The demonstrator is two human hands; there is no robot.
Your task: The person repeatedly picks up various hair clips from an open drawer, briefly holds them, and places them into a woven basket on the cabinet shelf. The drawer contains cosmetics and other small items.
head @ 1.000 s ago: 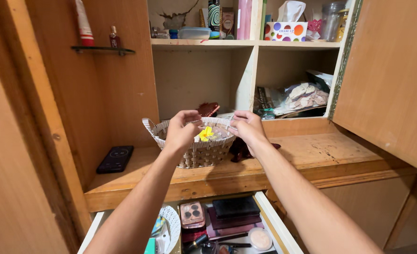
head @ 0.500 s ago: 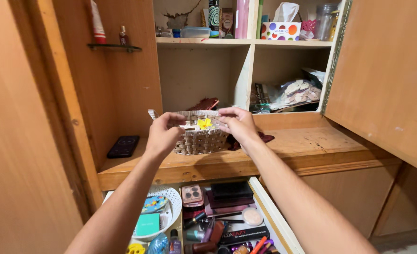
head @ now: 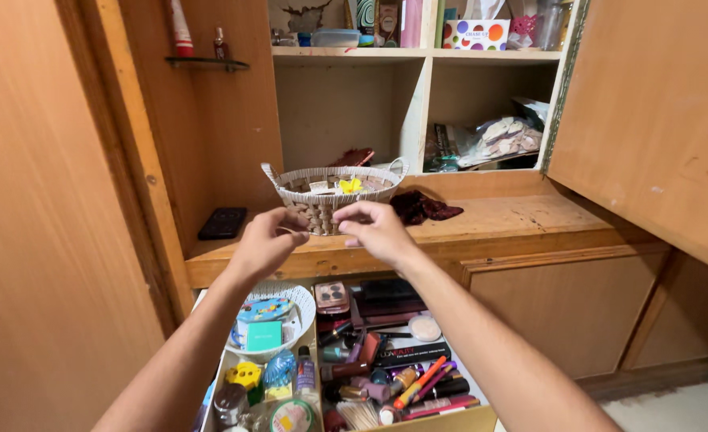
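My left hand point(head: 264, 242) and my right hand point(head: 376, 232) hover close together over the front edge of a wooden shelf point(head: 530, 228). Both have their fingers curled in a loose pinch, and I see nothing in them. Just behind them on the shelf stands a white woven basket point(head: 290, 178) with two small handles. It holds a small yellow flower-shaped thing point(head: 351, 185) and some pale bits. Neither hand touches the basket. Below my forearms an open drawer point(head: 450, 422) is packed with cosmetics.
A dark phone point(head: 222, 223) lies at the shelf's left and a dark red cloth point(head: 422, 208) right of the basket. A white bowl point(head: 294, 298) sits in the drawer. Open cupboard doors flank me, one left point(head: 42, 240) and one right point(head: 650, 120). Upper shelves hold a dotted tissue box point(head: 475, 34) and bottles.
Both hands have drawn back from the basket's rim toward me and lower, to the shelf's front edge. The view has tilted down, so more of the drawer shows.
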